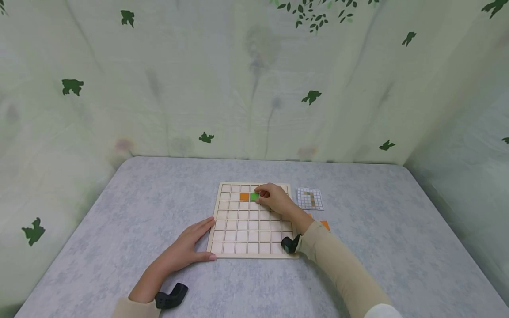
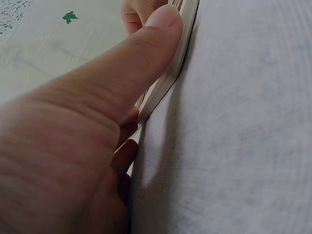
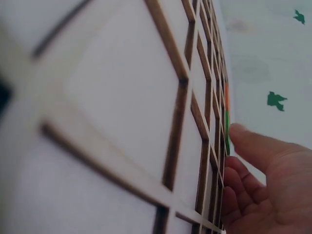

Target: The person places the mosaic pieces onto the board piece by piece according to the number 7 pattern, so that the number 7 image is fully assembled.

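A square wooden grid board (image 1: 242, 224) lies on the table. My left hand (image 1: 186, 247) rests against its left side, fingers extended along the edge and the thumb (image 2: 146, 46) at the near corner. Far up the board, my right hand (image 1: 274, 197) has thumb and forefinger at the far and near edges of a green square tile (image 1: 254, 196), pinching it at its grid cell. Directly left of it, an orange square tile (image 1: 244, 196) sits in a cell. In the right wrist view the green tile (image 3: 227, 131) meets a fingertip, its face level with the grid.
Right of the board lies a small pattern card (image 1: 309, 199) with a printed grid and coloured squares. Below the card are loose orange tiles (image 1: 325, 225), partly hidden by the right forearm. A patterned curtain (image 1: 238, 88) hangs behind the table (image 1: 167, 185).
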Demonstrator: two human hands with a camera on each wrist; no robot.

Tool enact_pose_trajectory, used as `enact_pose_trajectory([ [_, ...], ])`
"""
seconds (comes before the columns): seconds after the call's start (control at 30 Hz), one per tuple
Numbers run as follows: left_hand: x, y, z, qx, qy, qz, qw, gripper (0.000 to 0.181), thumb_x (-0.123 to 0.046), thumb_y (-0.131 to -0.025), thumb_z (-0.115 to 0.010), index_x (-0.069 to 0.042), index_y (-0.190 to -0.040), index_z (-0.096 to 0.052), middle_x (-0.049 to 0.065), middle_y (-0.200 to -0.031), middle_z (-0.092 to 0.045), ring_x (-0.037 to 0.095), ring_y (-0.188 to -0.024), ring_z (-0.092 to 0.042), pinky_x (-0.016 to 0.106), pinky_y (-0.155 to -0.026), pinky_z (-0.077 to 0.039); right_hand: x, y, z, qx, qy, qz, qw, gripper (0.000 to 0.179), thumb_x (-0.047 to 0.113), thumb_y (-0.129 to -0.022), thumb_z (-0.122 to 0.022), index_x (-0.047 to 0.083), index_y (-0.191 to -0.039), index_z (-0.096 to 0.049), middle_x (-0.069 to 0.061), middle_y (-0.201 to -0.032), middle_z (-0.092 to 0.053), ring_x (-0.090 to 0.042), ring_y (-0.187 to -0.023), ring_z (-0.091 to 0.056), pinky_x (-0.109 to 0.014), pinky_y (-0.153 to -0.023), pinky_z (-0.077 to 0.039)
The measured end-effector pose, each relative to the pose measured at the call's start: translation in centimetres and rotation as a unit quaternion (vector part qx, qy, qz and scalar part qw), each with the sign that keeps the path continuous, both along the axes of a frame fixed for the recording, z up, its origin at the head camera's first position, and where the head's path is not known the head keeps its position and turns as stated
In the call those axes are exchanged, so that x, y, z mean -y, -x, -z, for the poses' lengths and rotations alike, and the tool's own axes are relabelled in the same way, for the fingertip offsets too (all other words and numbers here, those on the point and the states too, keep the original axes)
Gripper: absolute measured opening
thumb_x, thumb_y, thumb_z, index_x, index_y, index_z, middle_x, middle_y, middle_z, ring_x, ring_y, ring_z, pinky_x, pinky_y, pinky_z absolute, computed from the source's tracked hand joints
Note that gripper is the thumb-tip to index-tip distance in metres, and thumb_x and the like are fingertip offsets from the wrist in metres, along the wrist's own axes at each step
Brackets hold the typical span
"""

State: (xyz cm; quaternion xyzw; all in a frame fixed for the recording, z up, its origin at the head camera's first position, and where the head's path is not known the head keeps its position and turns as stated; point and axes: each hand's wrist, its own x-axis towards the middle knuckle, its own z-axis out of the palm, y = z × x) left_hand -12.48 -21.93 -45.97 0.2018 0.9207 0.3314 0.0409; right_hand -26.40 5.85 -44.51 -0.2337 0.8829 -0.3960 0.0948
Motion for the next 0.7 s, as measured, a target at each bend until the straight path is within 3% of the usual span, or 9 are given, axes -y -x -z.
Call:
enact_pose_trajectory([
  [0.13,0.0,-0.1,-0.2,0.002,-0.001,0.001,1.0,0.095,-0.052,-0.068,-0.07,-0.006,-0.14,-0.031,0.01,-0.145,-0.026,0.034,-0.129,-0.023,0.055,-0.099,-0.02,-0.4,-0.5,-0.6,0.008,0.045,0.015,0.9988,0.039,0.017,-0.086,-0.063,0.008,-0.123,-0.055,-0.002,-0.102,-0.055,-0.015,-0.089,-0.051,-0.03,-0.075,-0.044],
  [0.33,0.0,-0.1,-0.3,0.007,0.001,0.001,1.0,0.095,-0.053,-0.068,-0.069,-0.006,-0.14,-0.03,0.01,-0.145,-0.026,0.034,-0.129,-0.023,0.055,-0.099,-0.02,-1.5,-1.8,-2.1,-0.016,0.113,0.015,0.9933,0.045,0.019,-0.085,-0.063,0.005,-0.126,-0.051,-0.014,-0.113,-0.054,-0.027,-0.101,-0.051,-0.034,-0.083,-0.043],
  [0.5,-0.1,0.0,-0.3,0.01,0.003,0.002,0.9999,0.095,-0.054,-0.068,-0.069,-0.006,-0.141,-0.03,0.01,-0.145,-0.025,0.034,-0.129,-0.022,0.055,-0.099,-0.02,-3.6,-3.3,-3.3,-0.041,0.15,0.012,0.9878,0.049,0.02,-0.083,-0.065,0.007,-0.127,-0.05,-0.016,-0.119,-0.051,-0.028,-0.107,-0.048,-0.04,-0.088,-0.041],
  [0.7,0.0,-0.1,-0.3,0.01,0.001,0.0,1.0,0.095,-0.054,-0.068,-0.069,-0.006,-0.14,-0.03,0.01,-0.145,-0.026,0.034,-0.129,-0.023,0.055,-0.099,-0.02,-7.5,-5.1,-3.6,-0.074,0.133,0.021,0.9881,0.05,0.02,-0.082,-0.066,0.005,-0.127,-0.049,-0.013,-0.122,-0.05,-0.023,-0.107,-0.048,-0.04,-0.091,-0.039],
])
